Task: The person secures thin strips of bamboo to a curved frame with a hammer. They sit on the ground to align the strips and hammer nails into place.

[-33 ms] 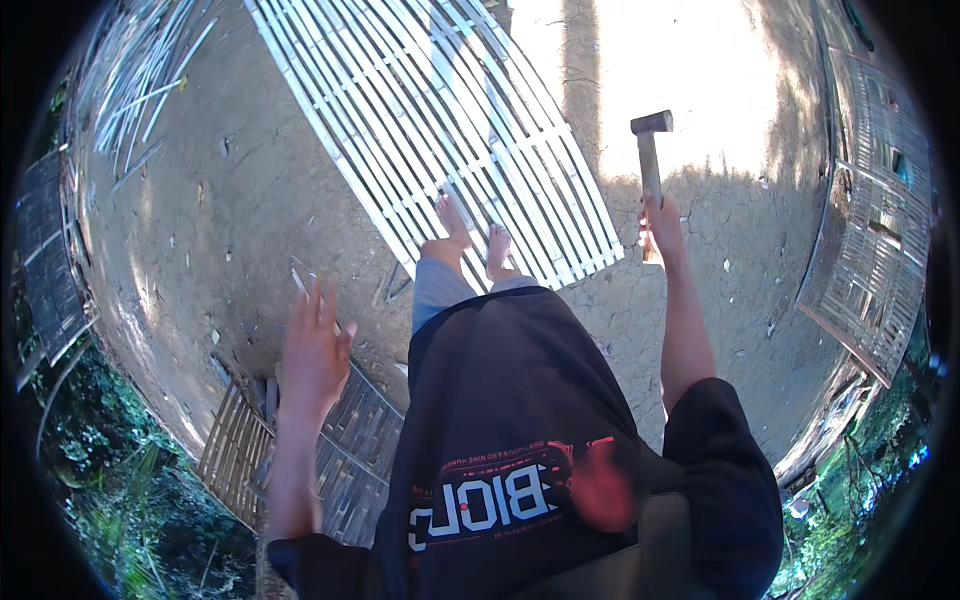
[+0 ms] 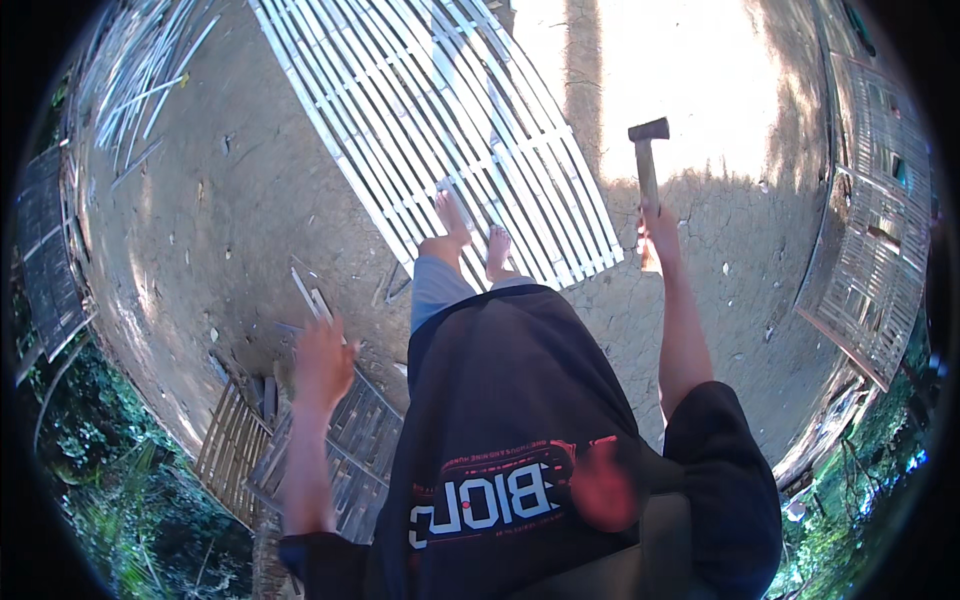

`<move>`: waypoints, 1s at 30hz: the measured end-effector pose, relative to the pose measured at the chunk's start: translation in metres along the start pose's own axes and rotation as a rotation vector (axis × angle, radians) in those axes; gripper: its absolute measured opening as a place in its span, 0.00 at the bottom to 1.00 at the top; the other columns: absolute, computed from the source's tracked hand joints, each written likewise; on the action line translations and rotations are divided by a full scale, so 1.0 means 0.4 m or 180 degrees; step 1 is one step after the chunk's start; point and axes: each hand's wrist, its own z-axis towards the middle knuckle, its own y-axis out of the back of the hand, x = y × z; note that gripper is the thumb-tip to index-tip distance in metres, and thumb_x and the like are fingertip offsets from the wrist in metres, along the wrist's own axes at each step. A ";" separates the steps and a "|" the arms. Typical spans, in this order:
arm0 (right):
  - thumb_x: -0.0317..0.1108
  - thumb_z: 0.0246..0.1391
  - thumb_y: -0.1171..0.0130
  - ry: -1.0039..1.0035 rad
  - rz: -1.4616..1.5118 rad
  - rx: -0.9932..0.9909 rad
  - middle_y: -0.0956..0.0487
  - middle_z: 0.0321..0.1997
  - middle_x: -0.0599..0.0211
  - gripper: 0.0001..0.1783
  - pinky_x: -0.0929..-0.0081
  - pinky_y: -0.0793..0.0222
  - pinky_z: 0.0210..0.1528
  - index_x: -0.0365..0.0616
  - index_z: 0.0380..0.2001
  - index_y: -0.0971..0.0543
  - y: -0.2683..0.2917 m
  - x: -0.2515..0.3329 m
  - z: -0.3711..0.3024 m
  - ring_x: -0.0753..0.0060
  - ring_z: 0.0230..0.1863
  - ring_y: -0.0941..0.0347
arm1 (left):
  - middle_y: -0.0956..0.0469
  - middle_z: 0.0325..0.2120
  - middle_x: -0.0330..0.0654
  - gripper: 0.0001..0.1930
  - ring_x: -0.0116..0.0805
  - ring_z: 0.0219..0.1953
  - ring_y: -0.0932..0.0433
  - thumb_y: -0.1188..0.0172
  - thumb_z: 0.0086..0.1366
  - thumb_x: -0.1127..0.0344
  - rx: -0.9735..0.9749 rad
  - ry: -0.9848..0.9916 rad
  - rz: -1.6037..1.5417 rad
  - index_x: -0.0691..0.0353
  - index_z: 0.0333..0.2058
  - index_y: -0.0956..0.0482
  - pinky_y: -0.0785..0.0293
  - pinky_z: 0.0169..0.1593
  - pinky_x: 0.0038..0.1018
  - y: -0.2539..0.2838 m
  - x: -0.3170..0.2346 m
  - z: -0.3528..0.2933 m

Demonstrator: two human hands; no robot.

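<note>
Left hand [image 2: 325, 368] has curled, its hold unclear to me; right hand [image 2: 659, 236] grips a hammer [image 2: 647, 172], nearer the slatted panel [image 2: 430, 135], whose length slants away leftward.

At right, we record one weathered bamboo lattice panel [image 2: 850, 305]; at far left, one dark panel [image 2: 48, 245]; lower left and right, green foliage [image 2: 150, 490]; throughout, cracked earth ground [image 2: 240, 220], partly sunlit.

Open run over dirt [image 2: 240, 230] left of rack [image 2: 545, 135], feet [image 2: 452, 217] blocking rack's near end, tool [image 2: 647, 165] in right hand [image 2: 659, 235] obstructing right side, sticks [image 2: 304, 290] beyond left hand [image 2: 323, 368].
</note>
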 end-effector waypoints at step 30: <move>0.51 0.67 0.50 -0.2710 0.1187 -0.0264 0.29 0.20 0.69 0.22 0.69 0.34 0.17 0.40 0.37 0.26 -0.707 -0.034 -0.449 0.75 0.15 0.33 | 0.29 0.61 0.51 0.28 0.46 0.63 0.30 0.50 0.73 0.50 0.0746 0.0344 0.1372 0.60 0.66 0.35 0.36 0.66 0.41 0.386 -0.670 1.202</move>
